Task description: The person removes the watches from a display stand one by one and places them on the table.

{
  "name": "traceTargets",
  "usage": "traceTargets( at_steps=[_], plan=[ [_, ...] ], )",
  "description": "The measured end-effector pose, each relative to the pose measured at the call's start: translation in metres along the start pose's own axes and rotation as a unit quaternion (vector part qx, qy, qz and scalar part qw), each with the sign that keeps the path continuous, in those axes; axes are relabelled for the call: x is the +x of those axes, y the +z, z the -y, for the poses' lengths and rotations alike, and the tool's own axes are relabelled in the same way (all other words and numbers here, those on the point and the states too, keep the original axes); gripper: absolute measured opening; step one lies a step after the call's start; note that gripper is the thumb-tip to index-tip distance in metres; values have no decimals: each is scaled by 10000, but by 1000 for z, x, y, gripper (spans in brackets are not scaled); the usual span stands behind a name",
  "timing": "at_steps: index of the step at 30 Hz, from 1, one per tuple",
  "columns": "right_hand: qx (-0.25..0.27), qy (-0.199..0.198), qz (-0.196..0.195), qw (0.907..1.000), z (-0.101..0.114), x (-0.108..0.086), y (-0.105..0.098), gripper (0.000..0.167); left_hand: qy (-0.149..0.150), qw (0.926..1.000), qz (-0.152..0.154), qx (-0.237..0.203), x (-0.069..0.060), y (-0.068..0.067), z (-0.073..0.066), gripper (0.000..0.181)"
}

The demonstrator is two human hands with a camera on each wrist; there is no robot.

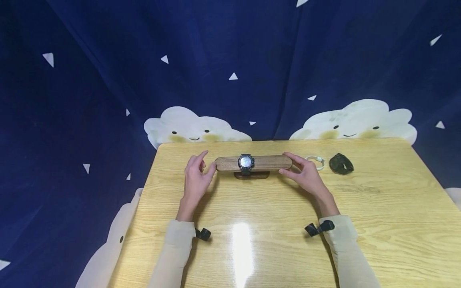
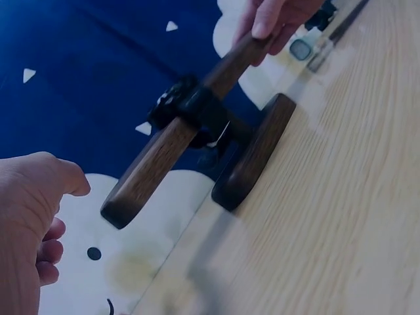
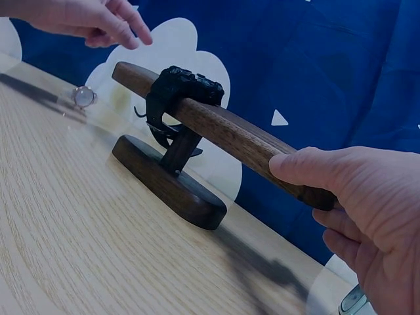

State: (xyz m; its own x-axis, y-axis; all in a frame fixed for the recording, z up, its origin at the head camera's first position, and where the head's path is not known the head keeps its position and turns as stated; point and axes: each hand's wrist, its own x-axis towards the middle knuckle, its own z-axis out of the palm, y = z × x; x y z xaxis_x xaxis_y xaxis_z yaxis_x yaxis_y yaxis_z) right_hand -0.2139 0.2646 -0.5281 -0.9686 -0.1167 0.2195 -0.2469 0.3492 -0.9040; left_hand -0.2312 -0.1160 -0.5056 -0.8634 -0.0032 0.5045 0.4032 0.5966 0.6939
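A dark wooden watch stand [image 1: 266, 163] stands upright on the table, its long bar raised above a rounded base [image 3: 174, 190]. Strapped around the bar is a black digital watch [image 1: 246, 161], left of the bar's middle in the head view. My right hand [image 1: 304, 175] holds the bar's right end, thumb [image 3: 305, 167] on the near side and fingers beyond it. At the left end is my left hand [image 1: 197, 176]; the left wrist view shows a gap between its thumb and the wood. Its fingers [image 2: 49, 252] are loosely bent and hold nothing.
Right of the stand lie a white-banded watch [image 1: 317, 161] and a black strap-like item [image 1: 341, 164]. A round-faced watch [image 3: 84, 96] appears near the left hand in the right wrist view. Behind the wooden table [image 1: 273, 240] hangs a blue curtain [image 1: 230, 48] with clouds.
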Motion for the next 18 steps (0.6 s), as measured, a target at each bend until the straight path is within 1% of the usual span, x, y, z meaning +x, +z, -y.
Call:
traceTargets(
  at_steps=[6, 9, 14, 18],
  plan=[
    [-14, 82, 15, 10000, -1, -2, 1, 64, 50, 9998, 98, 180, -4, 5, -10, 49],
    [1, 98, 26, 9999, 1, -2, 1, 64, 0, 9997, 159, 205, -6, 7, -15, 51],
    [-25, 14, 35, 10000, 2, -1, 1, 63, -70, 9991, 313, 262, -8, 10, -23, 57],
    [-32, 34, 29, 10000, 2, -1, 0, 64, 4, 9984, 464, 318, -10, 14, -27, 59]
  ],
)
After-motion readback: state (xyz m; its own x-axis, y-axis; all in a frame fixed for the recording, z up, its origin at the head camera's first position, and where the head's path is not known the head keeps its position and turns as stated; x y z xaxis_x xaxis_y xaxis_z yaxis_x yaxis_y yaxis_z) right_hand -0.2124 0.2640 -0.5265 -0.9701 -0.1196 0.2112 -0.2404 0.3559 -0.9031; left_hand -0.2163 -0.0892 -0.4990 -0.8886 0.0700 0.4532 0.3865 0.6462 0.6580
